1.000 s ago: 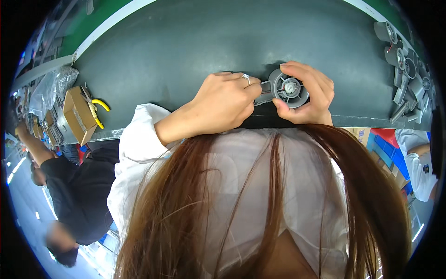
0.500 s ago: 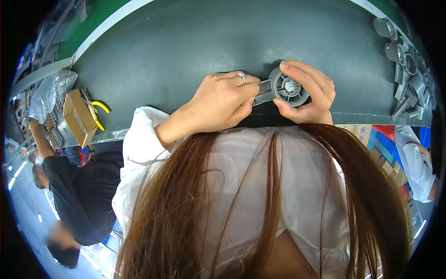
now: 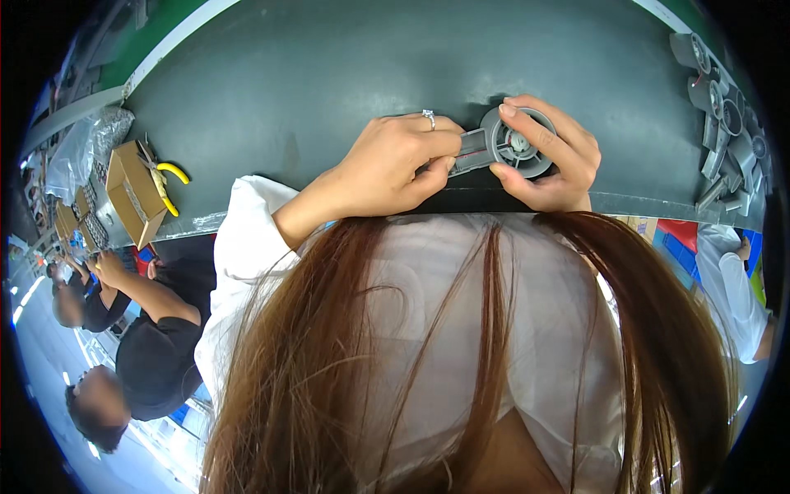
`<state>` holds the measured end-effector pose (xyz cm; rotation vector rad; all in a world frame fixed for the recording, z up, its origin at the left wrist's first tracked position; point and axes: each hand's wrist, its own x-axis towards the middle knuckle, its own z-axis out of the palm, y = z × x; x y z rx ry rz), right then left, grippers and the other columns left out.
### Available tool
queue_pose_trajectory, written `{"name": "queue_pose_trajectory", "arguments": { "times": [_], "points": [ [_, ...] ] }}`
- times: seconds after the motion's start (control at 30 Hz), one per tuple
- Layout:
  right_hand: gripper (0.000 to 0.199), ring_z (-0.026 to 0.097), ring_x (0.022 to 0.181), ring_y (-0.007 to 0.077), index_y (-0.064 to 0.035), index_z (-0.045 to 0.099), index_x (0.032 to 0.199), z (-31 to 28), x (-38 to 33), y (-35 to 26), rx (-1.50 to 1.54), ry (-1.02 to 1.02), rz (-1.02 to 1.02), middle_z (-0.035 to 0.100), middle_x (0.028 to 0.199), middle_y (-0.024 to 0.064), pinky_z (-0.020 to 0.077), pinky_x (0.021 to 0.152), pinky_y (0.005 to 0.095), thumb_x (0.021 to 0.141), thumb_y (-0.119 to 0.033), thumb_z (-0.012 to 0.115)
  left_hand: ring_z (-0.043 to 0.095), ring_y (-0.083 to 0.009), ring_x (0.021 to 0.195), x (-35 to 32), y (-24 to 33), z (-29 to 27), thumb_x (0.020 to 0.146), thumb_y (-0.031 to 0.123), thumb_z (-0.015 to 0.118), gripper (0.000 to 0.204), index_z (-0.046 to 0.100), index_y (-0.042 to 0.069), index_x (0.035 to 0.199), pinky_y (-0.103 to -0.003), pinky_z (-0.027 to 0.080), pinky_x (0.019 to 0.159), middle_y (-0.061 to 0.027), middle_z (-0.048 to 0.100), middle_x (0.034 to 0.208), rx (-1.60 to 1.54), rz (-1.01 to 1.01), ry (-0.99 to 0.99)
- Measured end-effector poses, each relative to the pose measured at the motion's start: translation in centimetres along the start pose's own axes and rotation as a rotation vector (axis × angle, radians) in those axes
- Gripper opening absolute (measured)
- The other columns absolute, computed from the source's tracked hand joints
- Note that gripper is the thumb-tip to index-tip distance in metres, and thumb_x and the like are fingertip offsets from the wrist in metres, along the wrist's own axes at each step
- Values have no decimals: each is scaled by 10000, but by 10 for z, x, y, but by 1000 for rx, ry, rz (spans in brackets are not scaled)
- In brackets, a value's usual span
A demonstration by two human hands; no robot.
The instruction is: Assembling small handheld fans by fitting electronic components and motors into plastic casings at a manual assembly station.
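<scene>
Both of my hands are on a grey plastic fan housing (image 3: 517,146), held over the near edge of the dark work table. It has a round ring with spokes, a pale hub in its middle and an open-faced handle pointing left. My left hand (image 3: 401,160), a ring on one finger, is closed on the handle, and its fingers hide the handle's far end. My right hand (image 3: 561,156) curves round the ring, with fingertips over its far rim and the thumb at the near side. A thin reddish wire shows inside.
Similar grey housings (image 3: 728,123) lie heaped at the table's right edge. On the left are yellow-handled pliers (image 3: 168,181), an open cardboard box (image 3: 134,198) and a clear plastic bag (image 3: 72,160). A co-worker in a dark shirt (image 3: 156,362) is at the left, a white sleeve (image 3: 728,280) at the right.
My right index finger has moved inward over the ring's opening, and the housing has tilted and shifted slightly right. At the left, the co-worker's arm has drawn back from the plastic bag.
</scene>
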<state>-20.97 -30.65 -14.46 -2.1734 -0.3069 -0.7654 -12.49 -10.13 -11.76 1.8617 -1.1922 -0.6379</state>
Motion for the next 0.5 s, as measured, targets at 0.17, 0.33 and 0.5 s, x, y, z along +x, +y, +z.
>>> {"name": "queue_pose_trajectory", "arguments": {
  "times": [0.17,0.33,0.5],
  "points": [
    [511,624,801,195,-92,693,1008,1,-6,-5,158,-49,203,666,1009,89,446,684,282,511,-158,791,555,-305,678,-3,-1,-4,829,114,557,94,535,35,784,-402,436,602,-98,607,799,-47,-21,-23],
    [488,584,1030,271,17,607,1076,-5,-4,-16,187,-180,321,611,1092,178,433,910,350,620,-92,742,569,-290,654,-16,3,-13,873,198,602,170,534,46,906,-375,437,602,-123,602,760,-141,-157,23],
    [475,571,1044,282,-42,608,1084,-6,-1,-22,208,-205,422,610,1116,129,398,941,345,620,-75,706,657,-331,842,-23,10,-6,860,239,648,307,491,90,1078,-381,487,704,-169,653,912,-124,-220,39]
  ]
}}
